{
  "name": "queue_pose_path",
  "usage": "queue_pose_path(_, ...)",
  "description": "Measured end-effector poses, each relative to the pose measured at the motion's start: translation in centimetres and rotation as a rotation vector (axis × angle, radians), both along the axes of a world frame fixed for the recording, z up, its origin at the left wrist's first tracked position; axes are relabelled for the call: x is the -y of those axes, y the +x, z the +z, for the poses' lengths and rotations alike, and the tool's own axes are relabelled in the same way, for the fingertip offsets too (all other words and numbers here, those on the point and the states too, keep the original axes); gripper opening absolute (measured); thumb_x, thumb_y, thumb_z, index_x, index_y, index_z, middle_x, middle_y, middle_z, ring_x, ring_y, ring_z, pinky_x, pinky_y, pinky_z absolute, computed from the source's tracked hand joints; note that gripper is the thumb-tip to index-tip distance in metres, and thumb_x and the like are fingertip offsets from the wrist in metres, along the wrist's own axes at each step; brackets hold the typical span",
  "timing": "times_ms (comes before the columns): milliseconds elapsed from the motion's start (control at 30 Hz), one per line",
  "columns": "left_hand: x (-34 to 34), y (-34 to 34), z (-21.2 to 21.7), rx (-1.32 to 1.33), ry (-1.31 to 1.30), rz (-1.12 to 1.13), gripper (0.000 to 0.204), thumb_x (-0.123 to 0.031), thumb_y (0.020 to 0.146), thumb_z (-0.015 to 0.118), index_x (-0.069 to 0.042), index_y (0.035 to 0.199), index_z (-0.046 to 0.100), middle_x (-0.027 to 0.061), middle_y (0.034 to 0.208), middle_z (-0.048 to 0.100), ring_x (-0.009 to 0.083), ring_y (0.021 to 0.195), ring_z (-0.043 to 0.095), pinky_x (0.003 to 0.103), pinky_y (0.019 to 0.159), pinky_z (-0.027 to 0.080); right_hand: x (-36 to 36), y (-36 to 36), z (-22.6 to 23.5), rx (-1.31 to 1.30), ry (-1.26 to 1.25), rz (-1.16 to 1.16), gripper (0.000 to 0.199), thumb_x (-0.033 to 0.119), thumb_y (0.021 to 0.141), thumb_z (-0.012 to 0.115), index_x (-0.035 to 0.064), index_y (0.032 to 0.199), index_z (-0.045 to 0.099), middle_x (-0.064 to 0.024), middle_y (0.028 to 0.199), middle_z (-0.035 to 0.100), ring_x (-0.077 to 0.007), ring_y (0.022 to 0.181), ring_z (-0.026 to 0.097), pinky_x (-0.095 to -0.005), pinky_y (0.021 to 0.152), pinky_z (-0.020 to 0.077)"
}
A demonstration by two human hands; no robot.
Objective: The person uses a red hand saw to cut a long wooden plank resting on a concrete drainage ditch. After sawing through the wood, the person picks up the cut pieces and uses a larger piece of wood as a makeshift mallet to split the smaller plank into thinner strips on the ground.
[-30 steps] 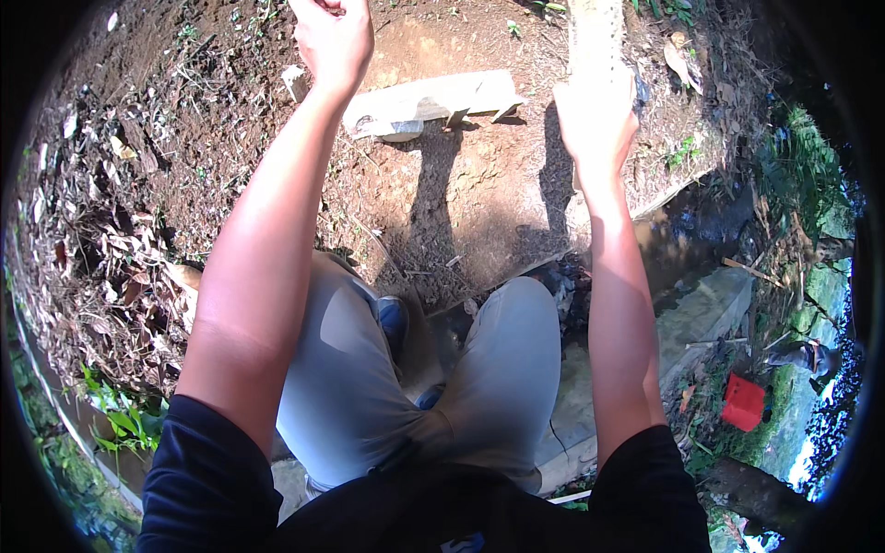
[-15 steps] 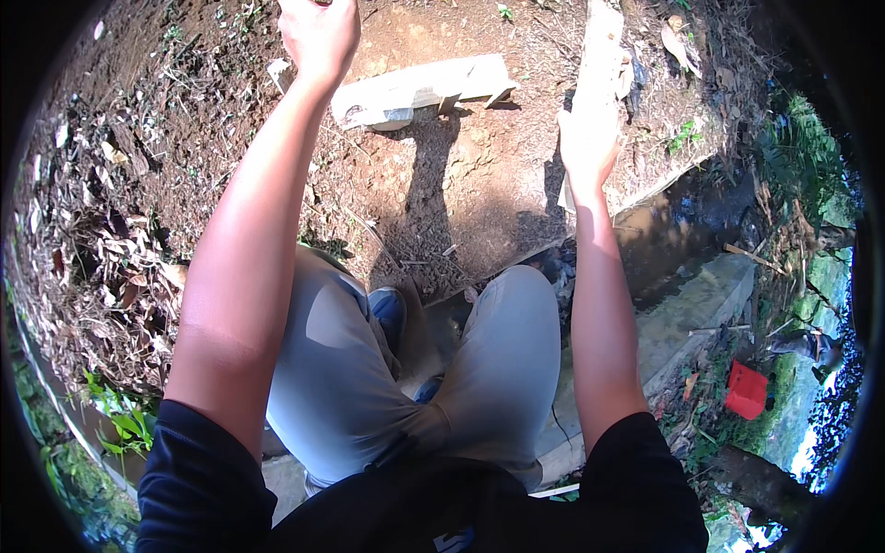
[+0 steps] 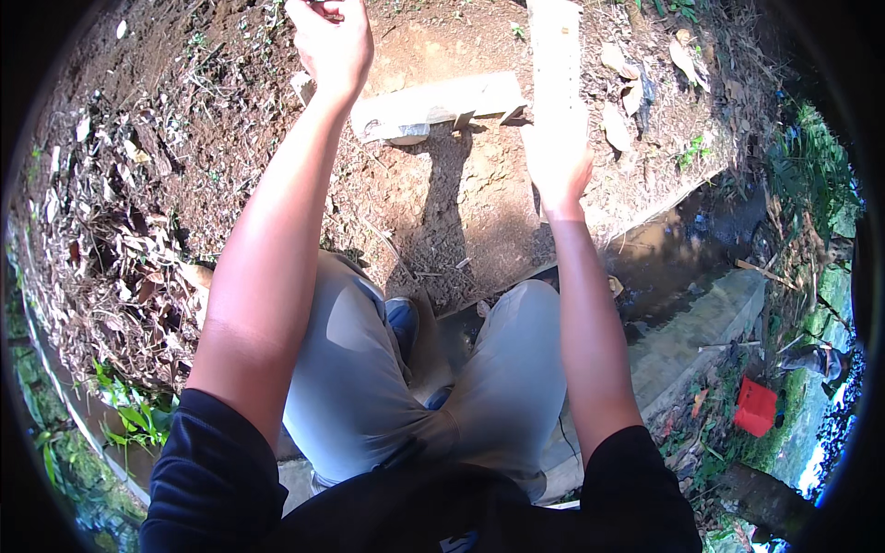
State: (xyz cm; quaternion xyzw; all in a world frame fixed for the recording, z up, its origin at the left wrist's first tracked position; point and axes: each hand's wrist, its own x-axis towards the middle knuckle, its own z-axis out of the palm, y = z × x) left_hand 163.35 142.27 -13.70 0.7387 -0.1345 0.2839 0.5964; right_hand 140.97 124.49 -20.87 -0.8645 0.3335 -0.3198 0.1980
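Grasping the pale board (image 3: 557,51) near its closer end, a sensible place, the right hand (image 3: 558,152) probably bears something stiff, light; whether the curled left hand (image 3: 336,46) holds anything, I cannot tell.

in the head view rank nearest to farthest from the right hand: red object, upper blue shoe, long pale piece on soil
From the right hand:
1. Long pale piece, to its left on soil
2. Upper blue shoe, lower left, between the legs
3. Red object, lower right
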Motion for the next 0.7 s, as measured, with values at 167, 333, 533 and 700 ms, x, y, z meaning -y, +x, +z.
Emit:
queue_pose_path(167, -2.0, 1.9, 1.5, 0.027, -0.156, 0.137, 0.037, -0.02, 0.095, 0.059, -0.004, 0.124, 0.041, 0.0099, 0.088, 0.061, 0.0142, 0.076, 0.06, 0.034, 0.075, 0.05, -5.0, 2.6, 4.1, 0.397, -0.093, 0.098, 0.078, 0.025, 0.078, 0.08, -0.0011, 0.141, 0.041, -0.0252, 0.111, 0.067, -0.0412, 0.082, 0.069, -0.0446, 0.075, 0.0577)
queue_pose_path(333, -4.9, 4.2, 2.0, -0.171, -0.393, 0.452, 0.026, -0.017, 0.096, 0.041, -0.012, 0.121, 0.039, 0.0193, 0.098, 0.062, 0.0347, 0.085, 0.062, 0.05, 0.082, 0.043, -9.5, 0.2, -9.9, -0.272, -0.055, 0.184, 0.072, 0.028, 0.086, 0.067, 0.0051, 0.147, 0.036, -0.0269, 0.124, 0.057, -0.0377, 0.074, 0.072, -0.0452, 0.062, 0.0606)
queue_pose_path(533, -6.1, 3.5, 1.3, -0.094, -0.355, 0.388, 0.023, -0.016, 0.096, 0.041, -0.009, 0.118, 0.039, 0.0219, 0.102, 0.062, 0.0341, 0.091, 0.062, 0.049, 0.083, 0.044, -9.1, 1.2, -0.6, -0.353, 0.008, 0.274, 0.057, 0.032, 0.087, 0.065, 0.0106, 0.137, 0.048, -0.0204, 0.103, 0.068, -0.0374, 0.077, 0.071, -0.0442, 0.065, 0.058)
queue_pose_path(700, -6.4, 5.1, 0.7, 0.088, -0.374, 0.275, 0.026, -0.012, 0.095, 0.045, -0.005, 0.12, 0.04, 0.0151, 0.097, 0.054, 0.0234, 0.085, 0.053, 0.042, 0.082, 0.043, -4.6, 1.9, 6.2, 0.274, -0.186, 0.243, 0.075, 0.032, 0.08, 0.078, 0.0003, 0.139, 0.043, -0.0243, 0.103, 0.068, -0.0376, 0.088, 0.071, -0.0437, 0.077, 0.0593)
